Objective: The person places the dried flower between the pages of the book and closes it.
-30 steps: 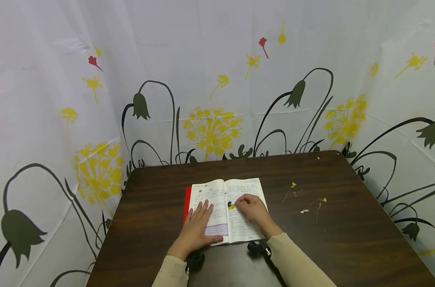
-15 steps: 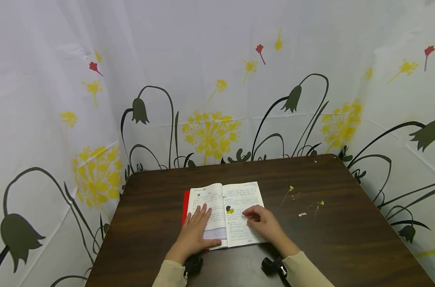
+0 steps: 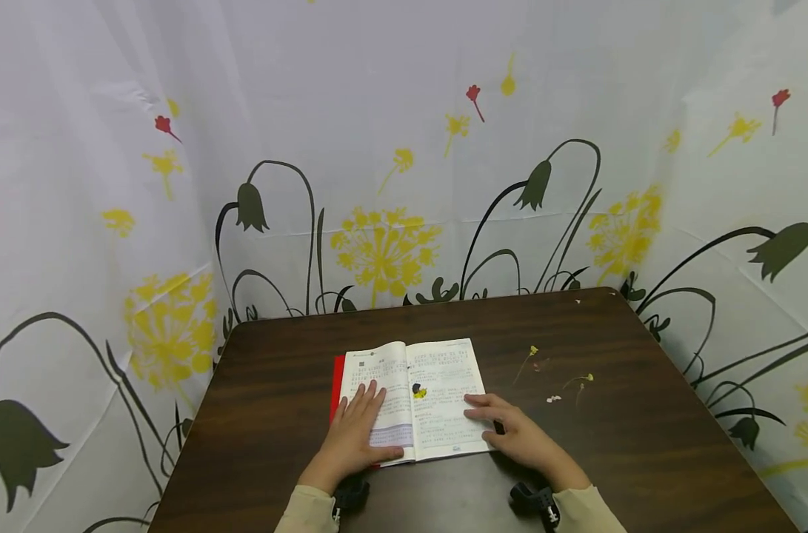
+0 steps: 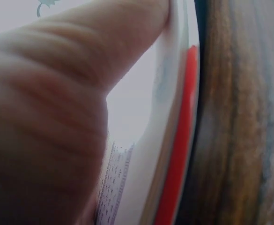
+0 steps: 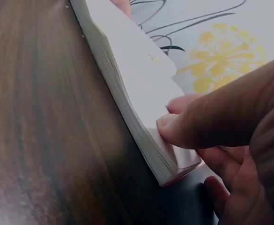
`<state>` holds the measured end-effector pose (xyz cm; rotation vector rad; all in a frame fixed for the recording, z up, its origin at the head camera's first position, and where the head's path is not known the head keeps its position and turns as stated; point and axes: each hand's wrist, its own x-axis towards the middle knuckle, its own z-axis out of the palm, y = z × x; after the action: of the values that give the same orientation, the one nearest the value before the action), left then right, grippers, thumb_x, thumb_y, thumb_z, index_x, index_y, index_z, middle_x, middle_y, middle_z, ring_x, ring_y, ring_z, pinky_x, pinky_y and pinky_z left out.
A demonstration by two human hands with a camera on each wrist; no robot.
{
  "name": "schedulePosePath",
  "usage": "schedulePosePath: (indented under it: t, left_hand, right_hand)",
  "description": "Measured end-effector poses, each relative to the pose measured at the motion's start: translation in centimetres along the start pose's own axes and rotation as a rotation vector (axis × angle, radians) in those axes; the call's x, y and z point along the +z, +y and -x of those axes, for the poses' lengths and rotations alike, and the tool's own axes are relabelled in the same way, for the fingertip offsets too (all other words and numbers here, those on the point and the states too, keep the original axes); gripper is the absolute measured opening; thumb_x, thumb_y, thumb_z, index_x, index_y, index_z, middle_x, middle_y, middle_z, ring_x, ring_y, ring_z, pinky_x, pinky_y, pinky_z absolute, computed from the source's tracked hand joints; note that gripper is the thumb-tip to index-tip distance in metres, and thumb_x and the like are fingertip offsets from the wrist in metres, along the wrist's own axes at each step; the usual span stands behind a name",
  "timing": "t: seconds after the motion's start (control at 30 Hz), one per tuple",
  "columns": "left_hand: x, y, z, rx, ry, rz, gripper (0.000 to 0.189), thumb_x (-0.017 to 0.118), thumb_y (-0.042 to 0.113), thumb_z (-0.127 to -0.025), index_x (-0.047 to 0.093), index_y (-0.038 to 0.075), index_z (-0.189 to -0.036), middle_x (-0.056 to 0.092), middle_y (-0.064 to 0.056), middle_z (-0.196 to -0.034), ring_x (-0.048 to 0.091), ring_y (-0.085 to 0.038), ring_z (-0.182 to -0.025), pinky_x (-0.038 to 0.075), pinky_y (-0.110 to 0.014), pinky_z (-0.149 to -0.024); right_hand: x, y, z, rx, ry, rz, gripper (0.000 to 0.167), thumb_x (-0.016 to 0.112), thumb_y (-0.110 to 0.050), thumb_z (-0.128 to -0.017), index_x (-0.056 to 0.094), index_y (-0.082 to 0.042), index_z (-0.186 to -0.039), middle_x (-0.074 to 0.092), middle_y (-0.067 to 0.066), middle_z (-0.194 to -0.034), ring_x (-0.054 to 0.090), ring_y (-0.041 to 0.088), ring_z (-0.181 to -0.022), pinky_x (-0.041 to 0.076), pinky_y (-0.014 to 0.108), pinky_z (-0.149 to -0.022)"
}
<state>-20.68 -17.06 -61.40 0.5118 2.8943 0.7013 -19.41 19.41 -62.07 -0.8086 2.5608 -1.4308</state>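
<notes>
An open book with a red cover edge lies on the table. On its right page, close to the fold, is a small yellow-and-black piece, like a pressed flower. My left hand rests spread on the left page, its thumb along the bottom near the fold. My right hand is at the right page's outer edge, thumb and fingers apart in the head view. In the right wrist view the thumb touches the page by the corner, with a fingertip just beyond it.
On the dark wooden table, right of the book, lie thin yellow-flowered sprigs and pale petals. A white curtain with printed flowers hangs behind the table.
The right hand has drawn away from the yellow-and-black piece, leaving it on the page, and moved right to the page's outer edge. The left hand has stayed on the left page.
</notes>
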Motion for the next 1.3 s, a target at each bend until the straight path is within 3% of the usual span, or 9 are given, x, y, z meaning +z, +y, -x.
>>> schedulePosePath:
  t: [0.13, 0.4, 0.53, 0.67, 0.8, 0.93, 1.03, 1.13, 1.3]
  left_hand:
    - [-0.3, -0.2, 0.4, -0.009, -0.008, 0.006, 0.125, 0.091, 0.068, -0.075, 0.035, 0.013, -0.172, 0.022, -0.012, -0.183, 0.016, -0.039, -0.171, 0.008, -0.069, -0.136]
    - [0.0, -0.2, 0.3, -0.005, -0.01, -0.008, 0.125, 0.09, 0.068, -0.076, 0.032, 0.016, -0.173, 0.019, -0.009, -0.184, 0.014, -0.037, -0.172, 0.008, -0.066, -0.137]
    - [0.0, -0.1, 0.3, -0.016, -0.023, -0.01, 0.126, 0.09, 0.069, -0.075, 0.03, 0.016, -0.174, 0.018, -0.008, -0.185, 0.013, -0.036, -0.172, 0.008, -0.066, -0.137]
    - [-0.1, 0.1, 0.3, -0.022, -0.032, -0.019, 0.126, 0.09, 0.069, -0.076, 0.029, 0.018, -0.174, 0.016, -0.007, -0.185, 0.012, -0.035, -0.173, 0.007, -0.065, -0.138]
    - [-0.2, 0.2, 0.3, -0.033, -0.032, -0.019, 0.126, 0.089, 0.069, -0.076, 0.03, 0.018, -0.174, 0.016, -0.006, -0.185, 0.012, -0.034, -0.173, 0.006, -0.065, -0.138]
    - [-0.1, 0.2, 0.3, -0.018, -0.022, -0.009, 0.126, 0.09, 0.069, -0.076, 0.032, 0.016, -0.173, 0.018, -0.009, -0.184, 0.014, -0.037, -0.172, 0.008, -0.067, -0.137]
    - [0.0, 0.1, 0.4, -0.015, -0.025, -0.013, 0.126, 0.09, 0.07, -0.076, 0.031, 0.016, -0.173, 0.019, -0.009, -0.184, 0.014, -0.037, -0.172, 0.008, -0.067, -0.137]
    - [0.0, 0.0, 0.5, -0.019, -0.028, -0.014, 0.126, 0.09, 0.07, -0.075, 0.031, 0.016, -0.173, 0.018, -0.009, -0.184, 0.014, -0.036, -0.172, 0.008, -0.067, -0.137]
    - [0.1, -0.2, 0.4, -0.015, -0.024, -0.012, 0.126, 0.09, 0.07, -0.075, 0.031, 0.016, -0.173, 0.019, -0.009, -0.184, 0.014, -0.037, -0.172, 0.008, -0.066, -0.137]
  right_hand:
    - [0.3, -0.1, -0.1, 0.046, -0.023, -0.017, 0.047, 0.072, 0.002, -0.099, 0.071, -0.009, -0.144, 0.058, 0.005, -0.163, 0.045, 0.042, -0.156, 0.038, 0.015, -0.12]
    - [0.1, -0.2, -0.1, 0.03, 0.014, -0.013, 0.044, 0.073, 0.003, -0.096, 0.075, -0.008, -0.139, 0.063, 0.01, -0.157, 0.047, 0.048, -0.153, 0.033, 0.013, -0.121]
    - [0.3, -0.1, -0.2, 0.028, 0.034, 0.023, 0.04, 0.075, 0.001, -0.097, 0.078, -0.013, -0.134, 0.066, 0.007, -0.154, 0.052, 0.042, -0.149, 0.04, 0.034, -0.125]
    - [1.0, -0.2, -0.6, 0.012, 0.127, 0.093, 0.036, 0.081, -0.004, -0.094, 0.08, -0.03, -0.119, 0.072, -0.001, -0.142, 0.06, 0.03, -0.138, 0.039, 0.054, -0.114]
    - [2.2, -0.2, -1.1, -0.028, 0.253, 0.133, 0.038, 0.087, -0.005, -0.088, 0.077, -0.037, -0.107, 0.07, 0.003, -0.139, 0.056, 0.03, -0.134, 0.033, 0.051, -0.104]
    - [2.8, -0.6, -1.1, -0.062, 0.35, 0.133, 0.037, 0.088, -0.005, -0.087, 0.078, -0.033, -0.109, 0.061, 0.014, -0.147, 0.047, 0.038, -0.138, 0.026, 0.048, -0.103]
    - [2.7, -1.1, -1.0, -0.093, 0.369, 0.07, 0.039, 0.085, -0.002, -0.09, 0.075, -0.023, -0.121, 0.057, 0.018, -0.149, 0.048, 0.038, -0.139, 0.033, 0.041, -0.108]
    - [2.6, -1.9, -1.1, -0.083, 0.389, -0.049, 0.048, 0.08, 0.003, -0.093, 0.067, -0.011, -0.137, 0.049, 0.022, -0.154, 0.056, 0.031, -0.13, 0.046, 0.026, -0.103]
    - [2.9, -4.8, -1.2, 0.15, 0.542, -0.339, 0.066, 0.076, 0.01, -0.093, 0.051, -0.002, -0.153, 0.044, 0.026, -0.156, 0.067, 0.016, -0.096, 0.054, 0.019, -0.076]
